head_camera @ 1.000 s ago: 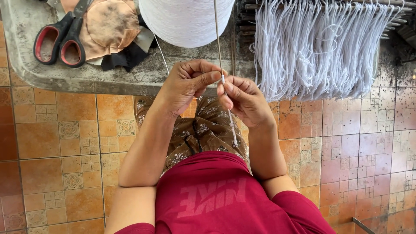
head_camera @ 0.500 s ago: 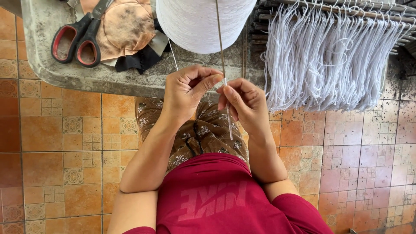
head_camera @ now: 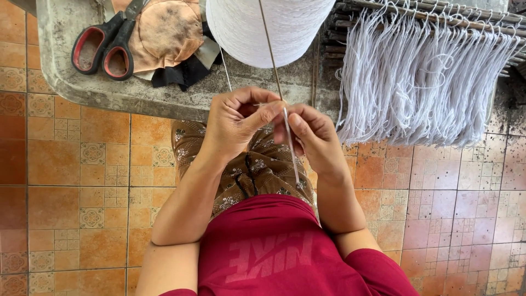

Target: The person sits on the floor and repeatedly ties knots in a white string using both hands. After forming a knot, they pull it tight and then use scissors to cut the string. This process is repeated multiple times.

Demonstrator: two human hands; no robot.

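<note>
While both hands meet close together above the lap, the left hand point(head_camera: 238, 123) is curled shut with thumb and forefinger pinching a thin white thread point(head_camera: 226, 68) that runs up from it to the big white yarn cone point(head_camera: 268, 27) just beyond the knuckles. The right hand point(head_camera: 309, 134) sits fingertip to fingertip with the left, its fingers folded around a long thin metal needle point(head_camera: 290, 145). This rod passes between the two hands: one end rises past the front of the cone and out of the top of the view, the other slants down past the right wrist toward the red shirt point(head_camera: 274, 252). Whether the thread is already caught on the needle at the pinch point is too small to tell.

Beyond the hands lies a worn grey surface point(head_camera: 71, 77) on which the cone stands. Far off to the left of the left hand, on that surface, lie scissors with black and red handles point(head_camera: 101, 49), touching a heap of tan and black cloth pieces point(head_camera: 164, 35) beside them. To the right of the right hand, and a little beyond it, a thick fringe of cut white cords point(head_camera: 422, 82) hangs from a rack of rods point(head_camera: 438, 13), well clear of the fingers. Under the forearms are patterned brown trousers point(head_camera: 246, 170), and an orange tiled floor point(head_camera: 71, 181) spreads out on either side of the arms.
</note>
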